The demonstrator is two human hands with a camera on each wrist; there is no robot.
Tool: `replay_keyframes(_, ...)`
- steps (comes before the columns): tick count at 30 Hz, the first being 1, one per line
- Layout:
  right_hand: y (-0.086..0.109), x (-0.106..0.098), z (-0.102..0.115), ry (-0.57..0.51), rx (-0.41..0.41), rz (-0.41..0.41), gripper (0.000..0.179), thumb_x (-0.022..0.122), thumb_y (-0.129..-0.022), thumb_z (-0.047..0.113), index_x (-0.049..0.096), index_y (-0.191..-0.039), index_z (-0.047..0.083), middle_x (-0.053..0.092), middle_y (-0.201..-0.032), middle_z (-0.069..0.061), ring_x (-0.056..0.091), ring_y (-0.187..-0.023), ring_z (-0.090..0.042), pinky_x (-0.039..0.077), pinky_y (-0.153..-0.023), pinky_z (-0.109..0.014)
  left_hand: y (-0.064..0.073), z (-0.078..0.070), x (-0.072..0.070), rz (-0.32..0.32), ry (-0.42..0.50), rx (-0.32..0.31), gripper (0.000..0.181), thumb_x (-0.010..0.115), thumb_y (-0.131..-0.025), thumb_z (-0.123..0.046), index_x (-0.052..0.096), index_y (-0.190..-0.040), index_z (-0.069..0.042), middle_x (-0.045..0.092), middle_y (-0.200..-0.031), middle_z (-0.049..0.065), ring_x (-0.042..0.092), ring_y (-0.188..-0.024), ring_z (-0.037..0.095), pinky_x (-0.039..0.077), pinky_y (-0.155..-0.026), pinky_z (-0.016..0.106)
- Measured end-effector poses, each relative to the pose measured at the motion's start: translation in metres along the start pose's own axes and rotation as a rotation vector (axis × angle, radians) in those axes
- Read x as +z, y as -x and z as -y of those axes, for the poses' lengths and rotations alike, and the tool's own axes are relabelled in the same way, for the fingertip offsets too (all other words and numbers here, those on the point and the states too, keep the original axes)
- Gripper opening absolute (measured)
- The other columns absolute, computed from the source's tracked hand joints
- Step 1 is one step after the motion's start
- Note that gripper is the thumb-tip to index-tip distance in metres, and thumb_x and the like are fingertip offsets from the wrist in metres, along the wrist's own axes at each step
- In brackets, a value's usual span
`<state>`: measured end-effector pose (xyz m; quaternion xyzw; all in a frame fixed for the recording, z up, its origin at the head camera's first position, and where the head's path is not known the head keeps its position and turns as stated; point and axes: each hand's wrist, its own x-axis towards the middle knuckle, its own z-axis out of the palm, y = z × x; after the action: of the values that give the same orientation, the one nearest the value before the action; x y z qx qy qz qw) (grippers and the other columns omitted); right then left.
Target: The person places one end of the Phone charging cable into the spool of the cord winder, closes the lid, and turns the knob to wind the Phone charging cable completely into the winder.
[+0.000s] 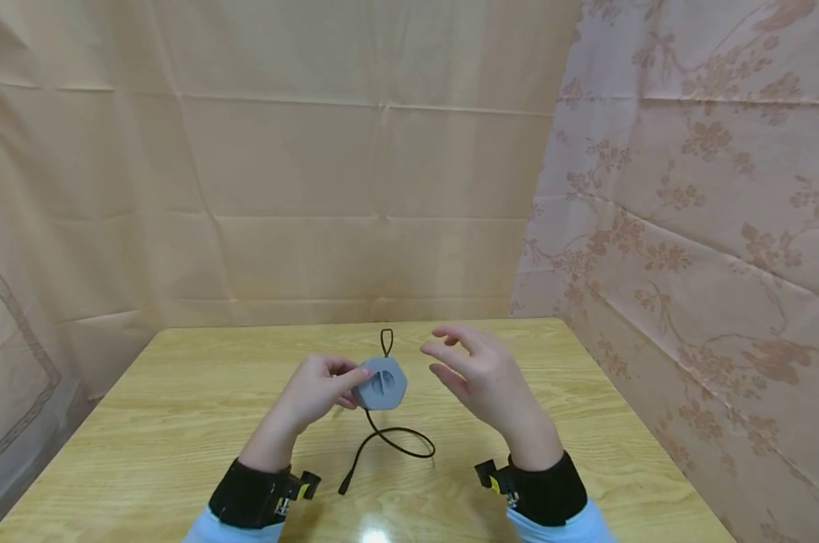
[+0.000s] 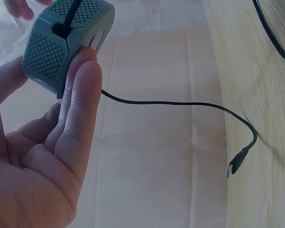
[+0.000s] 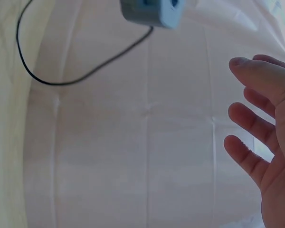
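Observation:
My left hand (image 1: 321, 392) grips a grey-blue hexagonal cable winder (image 1: 384, 385) by its left side, thumb over the front face and fingers behind. A round recess with a raised bar marks that face. The left wrist view shows the winder's side walls (image 2: 45, 56) with a studded texture and a hole where black cord enters. A small black loop (image 1: 387, 342) sticks up from its top. From below it hangs a black cable (image 1: 409, 431), curled once and ending in a plug (image 2: 237, 161) with a metal tip. To the right, my right hand (image 1: 487, 377) is apart from it, fingers spread and loosely bent, holding nothing.
Both hands are over a light wood-grain table (image 1: 199, 422). Behind it hangs a beige cloth (image 1: 382, 166), and a floral-patterned cloth (image 1: 694, 226) runs along the right side. Each wrist wears a black band (image 1: 548, 490) with a small camera.

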<state>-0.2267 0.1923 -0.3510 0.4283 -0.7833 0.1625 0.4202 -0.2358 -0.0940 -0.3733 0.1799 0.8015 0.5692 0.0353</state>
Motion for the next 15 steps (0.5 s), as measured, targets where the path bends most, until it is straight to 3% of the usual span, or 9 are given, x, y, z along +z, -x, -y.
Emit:
replay_keyframes(9, -0.001, 0.032, 0.015, -0.076, -0.106, 0.070, 0.025, 0.087, -0.081, 0.008, 0.080, -0.104, 0.016, 0.062, -0.090, 0.000, 0.053, -0.070, -0.011, 0.046, -0.061, -0.022, 0.002, -0.002, 0.004, 0.045, -0.025, 0.008, 0.033, 0.073, -0.096, -0.028, 0.074, -0.106, 0.004, 0.069, -0.086, 0.010, 0.070, -0.071, 0.026, 0.060, -0.067, 0.046)
replay_keyframes(15, 0.001, 0.045, 0.025, -0.099, -0.115, 0.142, 0.015, 0.086, -0.084, 0.014, 0.080, -0.098, 0.018, 0.059, -0.081, 0.005, 0.047, -0.065, -0.006, 0.040, -0.059, -0.016, 0.001, 0.000, 0.006, 0.080, -0.055, 0.007, 0.031, 0.072, -0.096, -0.028, 0.075, -0.100, 0.002, 0.068, -0.082, 0.008, 0.068, -0.066, 0.025, 0.060, -0.065, 0.046)
